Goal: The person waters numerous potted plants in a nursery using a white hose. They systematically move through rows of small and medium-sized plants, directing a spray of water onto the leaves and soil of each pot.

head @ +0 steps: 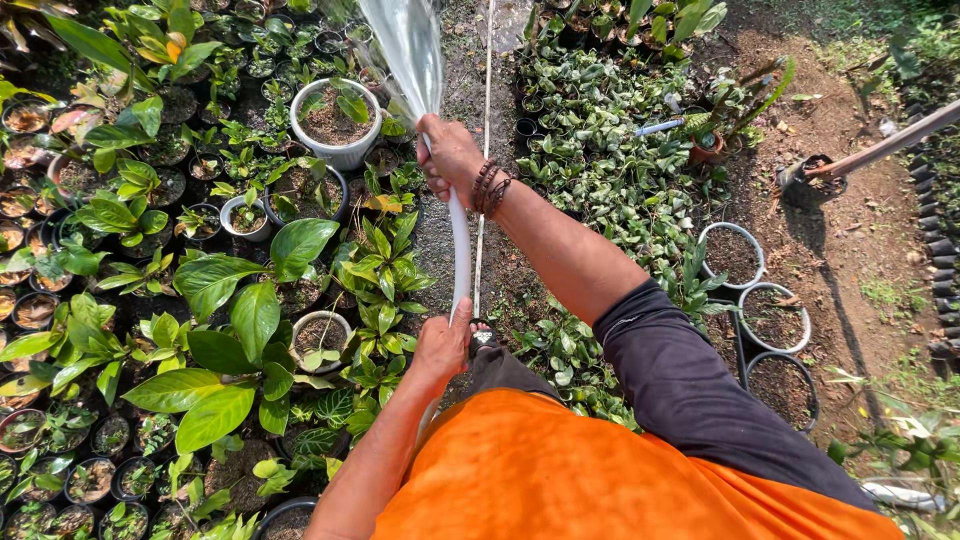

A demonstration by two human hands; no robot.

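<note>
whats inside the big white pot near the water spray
The white pot holds brown soil and a small green-leaved plant near its far side. What lies below the soil surface is covered. The right hand grips the white hose just beside it; the left hand holds the hose lower down.

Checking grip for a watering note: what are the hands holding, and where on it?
Both hold a white hose: the right hand grips its outlet end, where water sprays out; the left hand holds it farther back.

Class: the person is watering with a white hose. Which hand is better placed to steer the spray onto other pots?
Right. The right hand grips the white plastic hose at its nozzle end, where the water spray leaves. The left hand holds it further back, probably only supporting.
</note>
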